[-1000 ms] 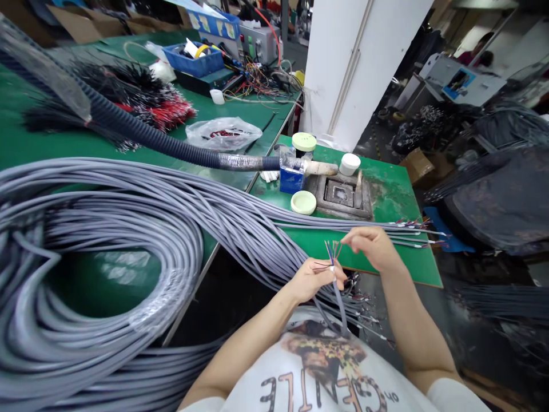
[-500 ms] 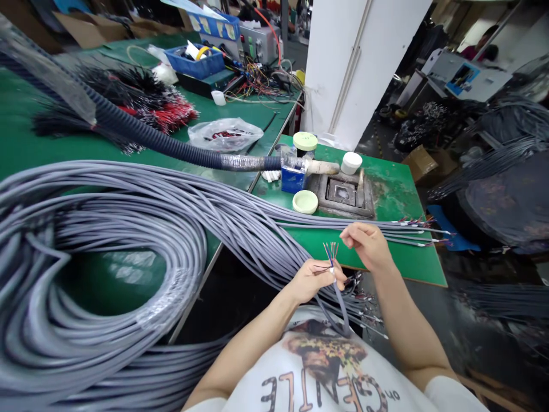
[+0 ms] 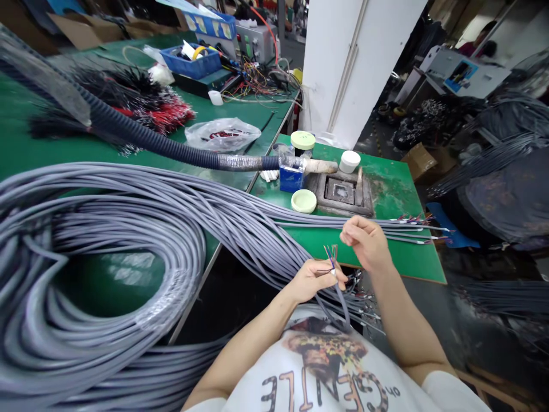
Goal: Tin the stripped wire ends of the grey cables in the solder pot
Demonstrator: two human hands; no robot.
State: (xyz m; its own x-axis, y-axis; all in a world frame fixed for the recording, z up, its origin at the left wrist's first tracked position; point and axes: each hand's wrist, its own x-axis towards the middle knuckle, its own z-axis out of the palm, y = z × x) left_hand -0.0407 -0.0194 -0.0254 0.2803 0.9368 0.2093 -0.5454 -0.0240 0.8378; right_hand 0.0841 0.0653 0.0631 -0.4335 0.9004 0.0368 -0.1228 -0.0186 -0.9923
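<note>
My left hand [image 3: 311, 281] grips a grey multicore cable [image 3: 341, 298] close to its stripped end. Thin coloured cores [image 3: 330, 257], blue, purple and red among them, fan out above my fingers. My right hand [image 3: 364, 243] hangs just to the right of those cores, not touching them, with its fingers curled together and nothing visible in them. Beneath it lie several grey cables with stripped tips [image 3: 412, 230], stretched across a green work mat [image 3: 407, 260]. A large loose coil of the same grey cable [image 3: 107, 240] spreads to my left.
A metal solder pot [image 3: 341, 191], white-lidded jars [image 3: 303, 201] and a blue box [image 3: 291, 178] stand on the green mat. A black corrugated hose [image 3: 171, 149] crosses the bench behind, near bundled black and red wires [image 3: 154, 111] and a plastic bag [image 3: 223, 134].
My right hand has lifted a little and drawn slightly away from the coloured cores. My left hand keeps its hold on the cable, and the view has shifted slightly.
</note>
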